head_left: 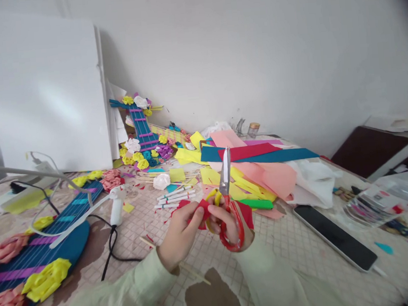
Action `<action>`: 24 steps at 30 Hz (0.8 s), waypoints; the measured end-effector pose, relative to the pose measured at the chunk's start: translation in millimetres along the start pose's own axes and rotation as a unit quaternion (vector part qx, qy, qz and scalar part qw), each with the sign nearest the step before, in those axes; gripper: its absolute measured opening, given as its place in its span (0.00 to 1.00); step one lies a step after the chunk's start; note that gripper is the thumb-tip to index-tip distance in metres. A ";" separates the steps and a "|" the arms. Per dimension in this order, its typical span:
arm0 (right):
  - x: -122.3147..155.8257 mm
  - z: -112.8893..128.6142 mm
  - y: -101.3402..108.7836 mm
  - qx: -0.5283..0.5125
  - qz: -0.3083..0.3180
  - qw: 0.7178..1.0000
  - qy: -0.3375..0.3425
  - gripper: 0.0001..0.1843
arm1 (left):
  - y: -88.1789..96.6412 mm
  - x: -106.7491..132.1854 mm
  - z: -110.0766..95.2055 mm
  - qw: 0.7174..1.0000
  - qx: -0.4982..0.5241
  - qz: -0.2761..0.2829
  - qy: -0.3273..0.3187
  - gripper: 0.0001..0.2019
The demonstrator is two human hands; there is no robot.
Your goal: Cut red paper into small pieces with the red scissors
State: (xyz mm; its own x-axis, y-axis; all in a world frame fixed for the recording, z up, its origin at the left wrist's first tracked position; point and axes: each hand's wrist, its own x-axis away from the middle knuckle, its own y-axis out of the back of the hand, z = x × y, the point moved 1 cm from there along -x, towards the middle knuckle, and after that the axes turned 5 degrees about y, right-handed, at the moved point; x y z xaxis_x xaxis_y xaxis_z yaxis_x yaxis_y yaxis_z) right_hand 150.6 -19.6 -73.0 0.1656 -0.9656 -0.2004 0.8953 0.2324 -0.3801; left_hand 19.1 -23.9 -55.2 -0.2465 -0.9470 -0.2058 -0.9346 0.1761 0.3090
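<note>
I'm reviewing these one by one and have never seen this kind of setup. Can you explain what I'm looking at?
There is no machine here: these are a person's own bare hands. The single picture comes from a camera worn on the head, looking forward and down. The left hand pinches a piece of red paper. The right hand meets it there and also holds scissors, blades pointing up and away. On the patterned table lie colored paper strips, pens, a phone and, at left, a blue guitar-shaped craft with paper flowers.
</note>
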 end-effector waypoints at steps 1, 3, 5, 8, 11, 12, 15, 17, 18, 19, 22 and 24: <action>-0.1 1.1 -0.7 0.008 0.004 1.000 0.006 0.13 | 2.3 -0.5 -1.9 1.000 -0.006 -0.021 -0.007 0.17; 0.6 3.1 -3.7 0.026 0.003 1.000 0.017 0.13 | 6.9 -2.4 -5.7 0.998 -0.005 -0.067 -0.020 0.16; 2.7 3.4 -7.9 0.042 -0.001 0.999 0.012 0.11 | 11.6 -5.6 -9.3 0.993 0.000 -0.115 -0.026 0.15; 7.9 -1.6 -14.2 0.030 0.020 0.999 -0.031 0.12 | 17.3 -11.4 -14.7 0.984 -0.009 -0.177 -0.035 0.16; 13.7 -8.2 -17.9 0.001 0.057 0.995 -0.085 0.16 | 19.7 -16.2 -18.9 0.977 -0.020 -0.205 -0.053 0.17; 15.3 -9.5 -18.3 0.003 0.063 0.994 -0.093 0.16 | 19.8 -17.2 -19.7 0.976 -0.024 -0.208 -0.057 0.16; 18.6 -10.6 -17.9 0.034 0.072 0.991 -0.106 0.18 | 19.4 -18.2 -19.7 0.976 -0.039 -0.206 -0.054 0.16; 19.6 -10.8 -17.1 0.056 0.080 0.988 -0.117 0.17 | 19.2 -17.8 -18.9 0.976 -0.048 -0.206 -0.048 0.16; 20.0 -11.0 -16.9 0.064 0.084 0.987 -0.121 0.17 | 19.2 -17.4 -18.4 0.976 -0.051 -0.207 -0.045 0.16; 20.2 -11.2 -16.9 0.071 0.087 0.986 -0.123 0.17 | 19.1 -17.1 -18.0 0.976 -0.052 -0.209 -0.043 0.16; 21.0 -10.6 -18.2 0.096 0.088 0.984 -0.121 0.17 | 18.2 -16.3 -16.7 0.977 -0.043 -0.206 -0.032 0.15; 21.7 -9.0 -19.8 0.104 0.084 0.983 -0.123 0.17 | 17.4 -16.3 -16.0 0.979 -0.027 -0.199 -0.023 0.15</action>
State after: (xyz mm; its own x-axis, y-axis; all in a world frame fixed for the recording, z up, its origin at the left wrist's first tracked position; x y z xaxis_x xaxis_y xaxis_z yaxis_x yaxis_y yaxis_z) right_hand 132.8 -44.0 -77.9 0.3897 -0.9209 -0.0107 0.9081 0.3862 -0.1617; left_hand 10.9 -9.6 -31.6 0.1213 -0.9245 -0.3612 -0.9445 -0.2195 0.2445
